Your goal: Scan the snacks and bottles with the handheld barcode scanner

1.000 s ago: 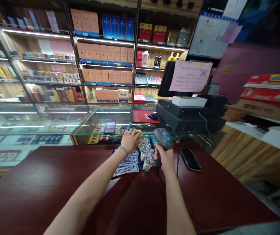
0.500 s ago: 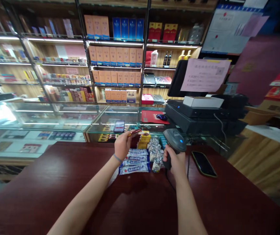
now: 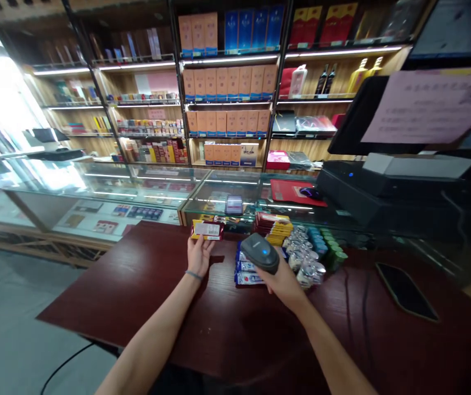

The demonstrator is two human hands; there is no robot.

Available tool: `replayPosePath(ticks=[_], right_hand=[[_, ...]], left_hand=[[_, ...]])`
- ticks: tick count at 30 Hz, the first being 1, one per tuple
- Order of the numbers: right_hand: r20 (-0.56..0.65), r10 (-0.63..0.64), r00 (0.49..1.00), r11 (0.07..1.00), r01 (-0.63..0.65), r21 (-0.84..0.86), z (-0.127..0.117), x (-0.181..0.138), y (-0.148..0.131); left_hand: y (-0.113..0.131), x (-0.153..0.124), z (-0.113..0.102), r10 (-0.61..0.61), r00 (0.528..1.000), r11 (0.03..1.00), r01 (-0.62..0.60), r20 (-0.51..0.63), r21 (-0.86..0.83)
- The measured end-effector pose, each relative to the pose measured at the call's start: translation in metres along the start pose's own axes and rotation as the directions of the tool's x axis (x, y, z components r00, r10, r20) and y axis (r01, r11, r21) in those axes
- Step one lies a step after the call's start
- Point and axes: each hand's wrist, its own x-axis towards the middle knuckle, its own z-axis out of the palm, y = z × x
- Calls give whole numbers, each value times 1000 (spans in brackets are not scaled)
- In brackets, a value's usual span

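Note:
My left hand (image 3: 199, 257) grips a flat red and yellow snack packet (image 3: 207, 230), held up above the table with its barcode side facing me. In my right hand (image 3: 285, 282) is a dark grey barcode scanner (image 3: 259, 252), its head turned toward the left. Under and behind the scanner lie blue and white wrapped packets (image 3: 248, 278), partly hidden by it. Beyond them is a stack of red and yellow packets (image 3: 275, 227). Small clear-topped jars (image 3: 307, 263) stand in rows to the right, beside blue and green cylindrical packs (image 3: 334, 252).
A phone (image 3: 406, 291) lies on the dark red table (image 3: 145, 285) at right. Behind are a glass display counter (image 3: 202, 189), a mouse (image 3: 310, 192) on a red mat, and a monitor (image 3: 354, 120) with a pink paper sheet. Shelves of boxed goods line the back wall.
My left hand has moved left and turned the packet so its barcode shows. My right hand has swung the scanner left, over the blue packets. The view has shifted left.

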Motion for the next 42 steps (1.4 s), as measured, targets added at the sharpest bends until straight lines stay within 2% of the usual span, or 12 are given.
replayPosePath(ticks=[8,16,18,20,22,24,25,28,31,33,36,42], right_hand=[[164,38,986,966,6,-258,9,4,19],[44,-37,998,988,44,-150,14,0,20],[27,-51,998,991,54,-122,13,0,19],[14,-64,998,995,65,-80,10,1,18],[-3,-65,998,997,64,-43,6,3,17],[-22,-51,998,998,50,-24,3,3,15],[-30,-39,999,999,38,-20,2,3,14],[-36,-4,999,1000,4,-15,-1,2,10],[-11,11,1000,999,-12,-42,-4,2,6],[11,28,1000,997,-27,-73,-6,2,4],[36,47,998,994,-43,-101,-7,3,4],[34,39,999,987,-33,-155,-9,5,5]], left_hand=[[-2,0,-2,-25,1000,1000,25,8,-8],[-5,6,-8,2,999,1000,-1,-40,20],[-3,11,-9,58,997,995,-53,-48,90],[6,17,-10,200,978,953,-178,-66,247],[22,26,-13,408,913,808,-343,-33,479],[42,34,-19,557,824,544,-452,99,707],[53,38,-24,572,798,389,-469,191,793],[82,46,-45,423,778,-59,-487,464,871],[102,50,-72,196,791,-369,-488,580,791],[110,53,-88,59,807,-491,-489,587,722],[119,62,-103,-101,829,-576,-500,551,647],[119,88,-106,-215,849,-563,-511,482,650]])
